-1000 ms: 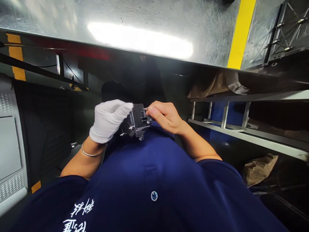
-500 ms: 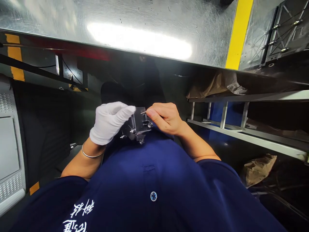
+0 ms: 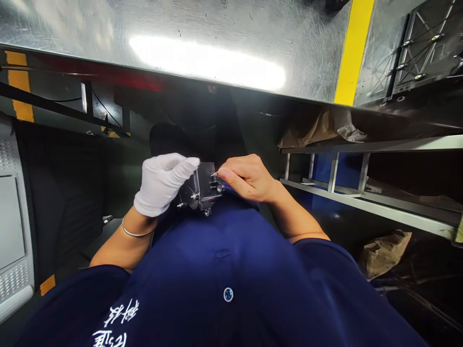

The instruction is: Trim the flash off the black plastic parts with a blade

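My left hand (image 3: pixel 161 183), in a white glove, is closed on a dark plastic part (image 3: pixel 206 180) with shiny round fittings along its lower side. It holds the part in front of my belly, thumb and fingers pinching its upper left edge. My bare right hand (image 3: pixel 249 178) is closed beside the part's right side. Between its thumb and forefinger sits a thin pointed metal tool (image 3: pixel 214 174), its tip at the part's surface. Most of that tool is hidden inside the hand, so its exact kind does not show.
A metal-topped table (image 3: pixel 307 53) with yellow tape (image 3: pixel 352 53) spans the far side. Black ribbed parts (image 3: pixel 423 58) lie at its right end. To my right stands a pale metal rack (image 3: pixel 361 193) near a crumpled brown bag (image 3: pixel 387 253). A grey perforated object (image 3: pixel 10 217) is at left.
The dark part and my left hand have shifted slightly left. The tool's tip has moved a little down along the part's right edge, and both hands keep their grip.
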`<state>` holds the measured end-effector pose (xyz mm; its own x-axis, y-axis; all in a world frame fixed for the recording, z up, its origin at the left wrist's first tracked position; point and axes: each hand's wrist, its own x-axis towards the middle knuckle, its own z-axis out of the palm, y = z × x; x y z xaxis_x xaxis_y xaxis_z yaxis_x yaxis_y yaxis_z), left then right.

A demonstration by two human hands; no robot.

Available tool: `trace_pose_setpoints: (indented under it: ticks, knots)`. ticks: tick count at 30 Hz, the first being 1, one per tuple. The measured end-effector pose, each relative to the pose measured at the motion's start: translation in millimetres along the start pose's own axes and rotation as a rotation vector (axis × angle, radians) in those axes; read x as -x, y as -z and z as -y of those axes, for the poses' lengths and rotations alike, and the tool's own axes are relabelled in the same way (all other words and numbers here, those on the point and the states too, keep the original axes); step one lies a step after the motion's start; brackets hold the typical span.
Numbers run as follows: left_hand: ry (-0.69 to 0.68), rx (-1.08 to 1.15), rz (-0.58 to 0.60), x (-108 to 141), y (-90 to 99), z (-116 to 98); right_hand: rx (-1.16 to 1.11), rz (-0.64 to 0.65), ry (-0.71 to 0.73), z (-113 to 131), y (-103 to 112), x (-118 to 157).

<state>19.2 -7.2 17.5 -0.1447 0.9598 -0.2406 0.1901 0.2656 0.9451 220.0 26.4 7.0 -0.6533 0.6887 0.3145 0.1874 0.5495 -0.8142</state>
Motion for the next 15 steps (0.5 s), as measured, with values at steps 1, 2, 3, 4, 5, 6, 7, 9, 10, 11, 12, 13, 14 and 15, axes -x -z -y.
trace_pose_setpoints:
  ticks: [1,2,3,4,5,6,7,9,10,11,12,13,14,15]
  knots:
    - [-0.008,-0.008,-0.009,-0.2,-0.5,0.7,-0.01,0.009,0.002,0.2,0.5,-0.1]
    - [-0.016,-0.013,-0.019,-0.4,-0.9,1.4,-0.032,0.022,0.001,0.5,0.9,-0.2]
    - [-0.021,-0.018,-0.026,-0.5,-1.2,2.0,-0.07,0.042,-0.003,0.7,1.3,-0.3]
    - [-0.027,-0.02,-0.035,-0.7,-1.4,2.3,-0.12,0.064,-0.011,0.8,1.5,-0.3]
    - [-0.031,-0.022,-0.038,-1.0,-1.3,2.2,-0.18,0.082,-0.024,0.8,1.7,-0.2]
    - [-0.035,-0.025,-0.037,-1.3,-1.2,1.9,-0.245,0.089,-0.041,0.5,1.6,0.1]
    - [-0.039,-0.028,-0.033,-1.8,-0.9,1.2,-0.31,0.077,-0.058,0.1,1.4,0.5]
    - [-0.06,-0.031,-0.043,-3.2,-0.4,-0.3,-0.399,-0.004,-0.089,-0.7,0.6,1.1]
    - [-0.074,-0.034,-0.052,-4.0,-0.3,-0.9,-0.407,-0.055,-0.103,-1.0,0.0,1.3]
    - [-0.088,-0.037,-0.063,-4.7,-0.4,-1.3,-0.388,-0.096,-0.107,-1.2,-0.8,1.2]
    - [-0.095,-0.041,-0.073,-5.2,-0.8,-1.4,-0.346,-0.117,-0.1,-1.3,-1.6,0.9]
    - [-0.097,-0.04,-0.082,-5.5,-1.5,-1.3,-0.295,-0.12,-0.082,-1.3,-2.6,0.6]
    - [-0.095,-0.037,-0.086,-5.5,-2.4,-0.9,-0.247,-0.111,-0.058,-1.4,-3.6,0.2]
    - [-0.088,-0.032,-0.087,-5.3,-3.4,-0.3,-0.211,-0.098,-0.032,-1.5,-4.7,-0.1]
